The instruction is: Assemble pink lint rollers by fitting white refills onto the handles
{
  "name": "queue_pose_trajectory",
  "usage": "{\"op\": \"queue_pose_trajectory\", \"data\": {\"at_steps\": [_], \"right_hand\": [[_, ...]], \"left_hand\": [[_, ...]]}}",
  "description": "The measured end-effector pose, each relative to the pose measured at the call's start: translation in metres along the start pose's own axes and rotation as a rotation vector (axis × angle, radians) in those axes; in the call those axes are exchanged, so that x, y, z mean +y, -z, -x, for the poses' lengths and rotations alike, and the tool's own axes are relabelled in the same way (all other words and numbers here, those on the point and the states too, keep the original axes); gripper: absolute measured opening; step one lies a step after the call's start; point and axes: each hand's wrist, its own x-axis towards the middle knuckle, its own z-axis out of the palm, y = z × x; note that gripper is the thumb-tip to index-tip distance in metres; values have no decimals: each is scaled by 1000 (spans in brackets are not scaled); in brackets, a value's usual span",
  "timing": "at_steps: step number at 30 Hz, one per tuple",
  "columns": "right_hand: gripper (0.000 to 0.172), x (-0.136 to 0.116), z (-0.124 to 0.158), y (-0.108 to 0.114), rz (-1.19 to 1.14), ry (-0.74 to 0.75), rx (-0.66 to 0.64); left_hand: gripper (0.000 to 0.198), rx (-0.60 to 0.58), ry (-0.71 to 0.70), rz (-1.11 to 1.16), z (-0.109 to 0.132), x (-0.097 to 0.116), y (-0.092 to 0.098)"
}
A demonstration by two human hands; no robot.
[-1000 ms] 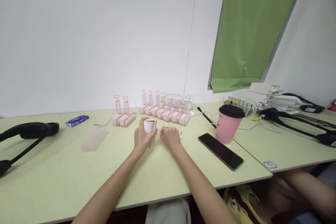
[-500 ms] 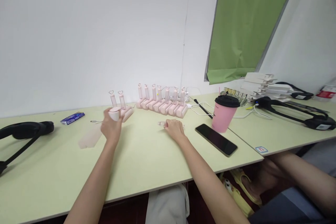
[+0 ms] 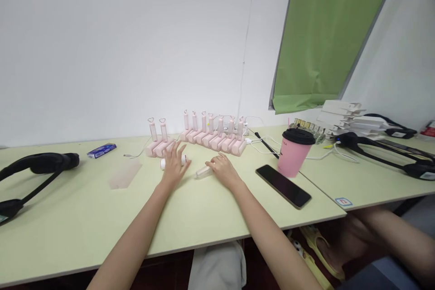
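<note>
My left hand (image 3: 174, 164) lies with its fingers spread over a small white roller piece (image 3: 163, 163) resting on the pale green table (image 3: 84, 217). My right hand (image 3: 222, 170) is curled on a thin pale pink handle (image 3: 203, 171) lying flat on the table between the two hands. Just behind the hands stand two pink roller units with heart-topped handles (image 3: 159, 142) and a longer row of several similar pink units (image 3: 214, 136).
A pink cup with a black lid (image 3: 294, 152) and a black phone (image 3: 283, 185) lie right of my hands. Black neck-worn devices (image 3: 34, 170) sit far left and another (image 3: 384, 149) far right. A blue packet (image 3: 101, 150), a clear sleeve (image 3: 124, 174), cables and white boxes (image 3: 343, 113) are also there.
My left hand carried the white roller piece out to the left, then came back and set it down by the pink units, opening over it. The right hand stayed on the pink handle.
</note>
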Motion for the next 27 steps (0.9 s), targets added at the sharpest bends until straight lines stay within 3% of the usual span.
{"op": "queue_pose_trajectory", "data": {"at_steps": [2,4,7,11,15,18,21,23,27], "right_hand": [[24,-3,-1,1,3,22,-44],[21,-7,-1,2,-37,17,-66],[14,-11,-3,5,-94,0,-52],[13,-16,-7,6,-56,-29,-58],[13,-17,-6,1,44,-223,-222],[16,-15,-2,-2,8,-255,-302],[14,-14,0,-3,-128,-268,-245],[14,-16,-4,-3,-276,-338,-157],[28,-22,-19,-5,-494,-535,65]], "left_hand": [[66,-80,-197,73,-3,23,4],[69,-191,-308,61,-3,43,0],[61,-276,-257,-54,1,57,-13],[48,-412,-86,-220,6,59,-19],[28,-522,-75,-227,7,60,-15],[22,-552,-85,-168,10,60,-15],[16,-554,-41,-75,13,57,-16],[13,-481,40,33,12,57,-15],[22,-83,306,258,0,60,-6]]}}
